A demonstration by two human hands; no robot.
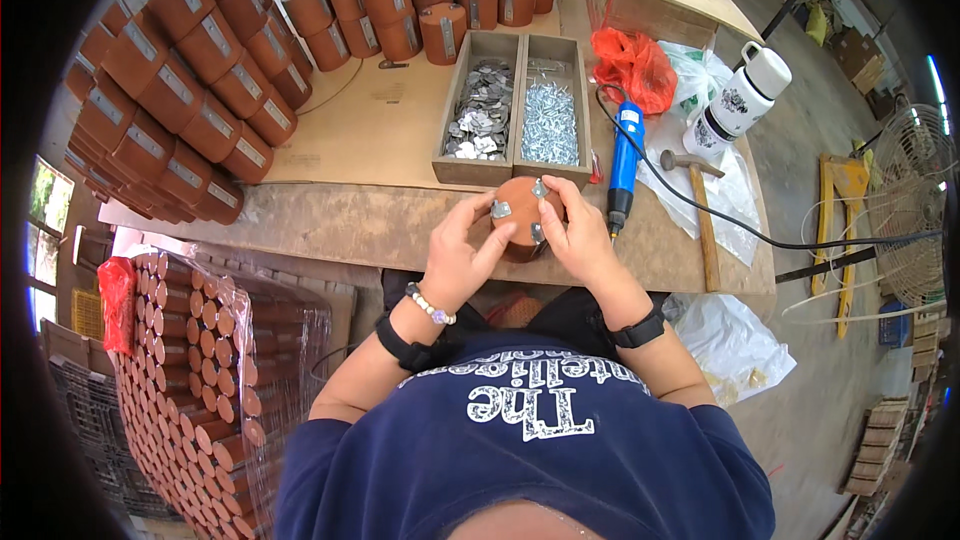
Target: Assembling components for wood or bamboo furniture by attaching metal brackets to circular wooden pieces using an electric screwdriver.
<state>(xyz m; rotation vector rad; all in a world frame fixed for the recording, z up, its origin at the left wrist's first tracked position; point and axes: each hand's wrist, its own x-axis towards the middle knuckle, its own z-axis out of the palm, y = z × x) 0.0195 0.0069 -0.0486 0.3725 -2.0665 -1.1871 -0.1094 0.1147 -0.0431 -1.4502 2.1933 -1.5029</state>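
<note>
A short reddish-brown cylinder (519,208) is held at the table's front edge, its round end turned up. Three small metal tabs sit around the rim of that end. My left hand (462,248) is closed on the cylinder's left side, fingers near one tab. On the opposite side my right hand (580,236) grips it, with the thumb across the top edge between two tabs. Just beyond stands a divided wooden box: its left tray (447,165) holds flat metal tabs, its right tray (555,169) silvery screws.
Right of the box lie a blue electric screwdriver (625,165) with a black cord, a hammer (704,225), a red plastic bag (636,70) and a white bottle (742,95). Stacked brown cylinders (215,90) line the left and back. A wrapped pallet of cylinders (200,370) stands lower left.
</note>
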